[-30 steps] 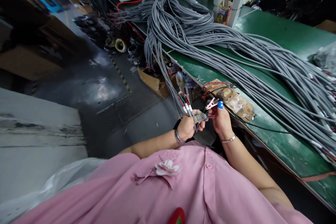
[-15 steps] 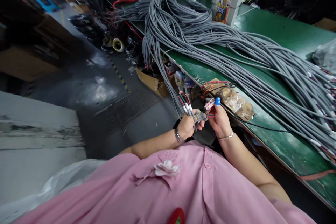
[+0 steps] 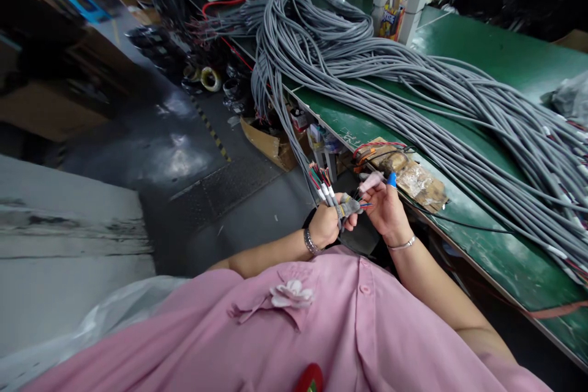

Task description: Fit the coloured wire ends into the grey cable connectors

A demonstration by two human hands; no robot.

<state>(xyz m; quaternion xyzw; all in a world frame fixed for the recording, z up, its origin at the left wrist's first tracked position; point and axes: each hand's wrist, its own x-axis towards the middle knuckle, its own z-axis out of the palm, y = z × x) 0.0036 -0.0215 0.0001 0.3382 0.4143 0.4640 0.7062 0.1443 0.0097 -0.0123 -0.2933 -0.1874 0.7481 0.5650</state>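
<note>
My left hand (image 3: 324,223) is closed round several grey cables (image 3: 329,197), whose white-banded ends fan out into thin red, green and black wires. Grey knitted covering (image 3: 348,206) wraps its thumb or finger. Thin blue and red wires (image 3: 365,204) stick out beyond that fingertip, toward my right hand (image 3: 388,211). The right hand is open, palm up, its thumb apart from the fingers. A blue cap (image 3: 391,179) covers the thumb tip, and a pale pink wrap (image 3: 371,182) covers a finger. Whether the right fingers touch the wires I cannot tell.
A long heap of grey cables (image 3: 316,58) lies along the green table (image 3: 463,37), some hanging over its edge. A taped cardboard piece (image 3: 413,180) sits at the near edge. Below is an open cardboard box (image 3: 264,144); wire coils (image 3: 211,79) lie on the floor.
My right hand has shifted slightly right, away from the left hand, and its thumb and fingers have spread. My left hand keeps its hold on the cables.
</note>
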